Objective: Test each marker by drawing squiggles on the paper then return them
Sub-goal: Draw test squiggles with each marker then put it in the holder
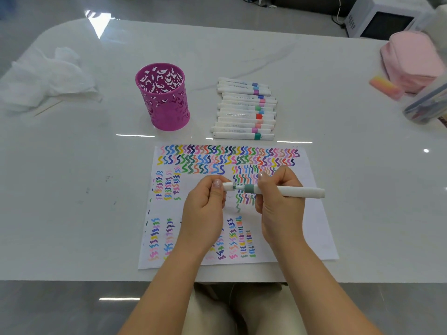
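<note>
A white marker (290,191) with a grey-green band lies level above the paper (314,228), which is covered in coloured squiggles. My right hand (278,204) grips the marker's barrel near the band. My left hand (205,206) pinches the white cap (227,186) at the marker's left end; a narrow gap shows between cap and band. Several more white markers (245,110) lie in a row on the table beyond the paper. A magenta cut-out pen cup (164,97) stands upright to their left.
Crumpled white tissue (46,76) lies at the far left. At the right edge are a pink pouch (411,59), a pink-orange eraser (384,87) and a clear case of pens (425,105). The white table's front edge (72,280) runs just below the paper.
</note>
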